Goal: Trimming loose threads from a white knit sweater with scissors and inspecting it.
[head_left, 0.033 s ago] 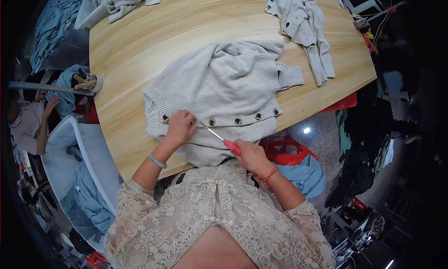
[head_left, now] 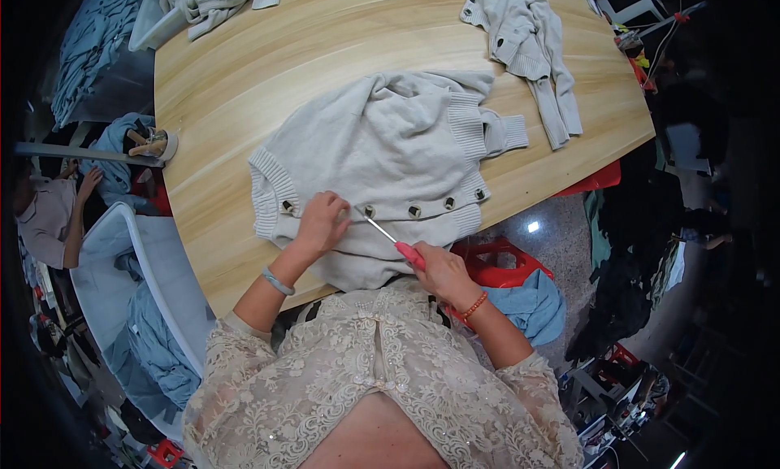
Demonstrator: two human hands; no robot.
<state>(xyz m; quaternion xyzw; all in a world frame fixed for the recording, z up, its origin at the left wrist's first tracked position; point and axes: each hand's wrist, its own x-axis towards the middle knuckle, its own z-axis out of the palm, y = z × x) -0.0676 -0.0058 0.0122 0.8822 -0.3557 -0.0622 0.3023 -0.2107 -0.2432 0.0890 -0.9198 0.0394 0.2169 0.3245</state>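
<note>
A pale grey knitted cardigan (head_left: 374, 148) lies on the table, ribbed at neck and hem, with dark buttons along its front band. My left hand (head_left: 327, 219) is closed on that band, fingers bent and fingertips at the knit. In my right hand (head_left: 444, 272) is a red-handled tool (head_left: 410, 254) with a thin metal shaft, like a screwdriver. The shaft points up and left, and its tip is close to a dark button (head_left: 370, 212) beside my left fingertips. Whether the tip is in the knit is too small to tell.
A second grey cardigan (head_left: 520, 50) lies at the table's far right; more grey knitwear (head_left: 213, 6) is at far left. A white bin (head_left: 150, 266) with blue garments stands left. A red stool (head_left: 508, 262) bears blue cloth. Another person's arm (head_left: 75, 225) shows at far left.
My left hand has shifted slightly right along the button band, and its fingers have opened out a little. The red-handled tool has moved slightly right, its tip now nearer the button.
</note>
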